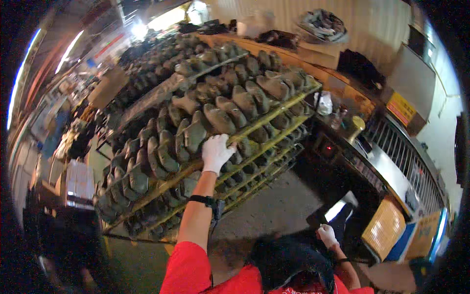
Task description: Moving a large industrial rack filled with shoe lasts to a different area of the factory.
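Note:
My left hand [217, 153], in a white glove, reaches forward to a multi-tier metal rack. Its fingers are curled over the yellow rail [267, 119] at the front edge of the upper tier. Rows of grey-green shoe lasts [219, 119] stand close together behind that rail, some right beside my fingers. Down at the lower right is my right hand [327, 235], also white-gloved, with its fingers curled in. Just beyond it lies a dark object with a bright, glossy surface [341, 206]. Whether my right hand holds anything is too small to tell.
More loaded racks stretch away to the far left. Along the right runs a workbench [391, 179] with a yellow-lidded jar [357, 125] and a metal grille [409, 152]. A woven tan chair back [384, 229] stands close to my right arm. Grey floor [264, 206] lies between rack and bench.

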{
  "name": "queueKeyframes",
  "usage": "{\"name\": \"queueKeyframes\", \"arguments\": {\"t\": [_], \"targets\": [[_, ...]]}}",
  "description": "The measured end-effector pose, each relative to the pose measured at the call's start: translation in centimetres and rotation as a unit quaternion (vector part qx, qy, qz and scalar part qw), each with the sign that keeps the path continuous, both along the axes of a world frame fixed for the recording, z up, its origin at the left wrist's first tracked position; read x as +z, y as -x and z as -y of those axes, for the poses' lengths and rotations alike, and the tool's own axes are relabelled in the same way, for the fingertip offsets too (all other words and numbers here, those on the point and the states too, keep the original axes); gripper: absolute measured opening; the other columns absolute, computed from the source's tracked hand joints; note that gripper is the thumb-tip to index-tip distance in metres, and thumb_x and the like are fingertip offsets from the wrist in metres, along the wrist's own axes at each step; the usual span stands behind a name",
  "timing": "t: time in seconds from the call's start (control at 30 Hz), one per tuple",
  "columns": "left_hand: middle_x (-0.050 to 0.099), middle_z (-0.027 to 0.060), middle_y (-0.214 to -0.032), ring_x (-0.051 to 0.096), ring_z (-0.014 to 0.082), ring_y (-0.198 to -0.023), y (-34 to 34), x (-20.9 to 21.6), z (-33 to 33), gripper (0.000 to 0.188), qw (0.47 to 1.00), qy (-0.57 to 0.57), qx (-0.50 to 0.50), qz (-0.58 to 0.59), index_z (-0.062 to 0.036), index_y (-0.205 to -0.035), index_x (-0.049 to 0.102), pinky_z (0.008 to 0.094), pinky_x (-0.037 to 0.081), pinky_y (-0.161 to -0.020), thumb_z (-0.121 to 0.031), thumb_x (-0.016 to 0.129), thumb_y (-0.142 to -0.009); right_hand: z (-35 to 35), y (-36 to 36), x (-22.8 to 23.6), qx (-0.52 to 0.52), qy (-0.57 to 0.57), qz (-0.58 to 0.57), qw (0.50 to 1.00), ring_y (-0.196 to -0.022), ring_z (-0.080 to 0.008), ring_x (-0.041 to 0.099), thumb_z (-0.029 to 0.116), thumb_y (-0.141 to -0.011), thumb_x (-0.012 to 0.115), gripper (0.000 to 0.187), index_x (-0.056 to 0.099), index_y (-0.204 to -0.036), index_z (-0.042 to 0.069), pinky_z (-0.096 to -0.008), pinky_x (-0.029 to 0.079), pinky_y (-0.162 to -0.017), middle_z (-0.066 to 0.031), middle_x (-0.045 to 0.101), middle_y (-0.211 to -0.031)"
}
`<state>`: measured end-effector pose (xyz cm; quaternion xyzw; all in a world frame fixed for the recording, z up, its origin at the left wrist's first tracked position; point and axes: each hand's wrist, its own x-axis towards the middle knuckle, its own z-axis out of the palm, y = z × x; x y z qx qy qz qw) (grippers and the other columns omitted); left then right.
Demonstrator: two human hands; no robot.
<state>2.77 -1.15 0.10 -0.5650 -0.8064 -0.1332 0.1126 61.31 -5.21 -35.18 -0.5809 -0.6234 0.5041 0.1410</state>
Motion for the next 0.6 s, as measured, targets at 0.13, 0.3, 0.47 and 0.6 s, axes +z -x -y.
{"name": "queueKeyframes", "arguments": {"t": [0.13,0.3,0.47,0.6], "targets": [[0.070,0.0148,-0.090,0.067,0.0363,-0.091,0.8,-1.2,0.6,0.040,0.999,-0.045,0.012,0.007,-0.0078,-0.094,0.067,0.0476,0.054,-0.081,-0.043,0.075,-0.079,-0.5,1.2,1.4,-0.036,0.072,-0.024,0.996,-0.065,-0.0131,0.062,0.019,-0.092,0.061,0.028,0.068,-0.106,-0.003,-0.0313,0.050,-0.060,-0.0041,0.065,-0.070],[0.072,0.0168,-0.094,0.067,0.0356,-0.095,0.1,-0.7,0.2,0.042,1.000,-0.015,0.011,0.025,-0.0066,-0.096,0.071,0.0468,0.055,-0.084,-0.047,0.072,-0.083,0.0,2.0,3.7,-0.066,0.086,-0.053,0.993,-0.056,-0.0170,0.059,0.013,-0.095,0.050,0.021,0.063,-0.083,0.002,-0.0320,0.051,-0.054,-0.0067,0.062,-0.069],[0.072,0.0175,-0.093,0.068,0.0365,-0.094,0.3,-0.5,0.0,0.044,0.999,-0.022,0.009,0.039,-0.0058,-0.094,0.070,0.0471,0.055,-0.083,-0.049,0.070,-0.083,0.2,1.8,2.4,-0.042,0.065,-0.016,0.997,-0.056,-0.0168,0.058,0.011,-0.094,0.050,0.019,0.061,-0.080,0.003,-0.0316,0.051,-0.053,-0.0053,0.061,-0.068],[0.072,0.0196,-0.091,0.069,0.0373,-0.090,0.6,-0.4,0.2,0.045,0.999,-0.005,0.004,0.039,-0.0053,-0.094,0.071,0.0478,0.055,-0.081,-0.049,0.069,-0.083,1.5,2.4,1.4,-0.060,0.066,-0.016,0.996,-0.055,-0.0159,0.057,0.009,-0.093,0.050,0.018,0.060,-0.078,0.004,-0.0310,0.049,-0.052,-0.0047,0.059,-0.067]]}}
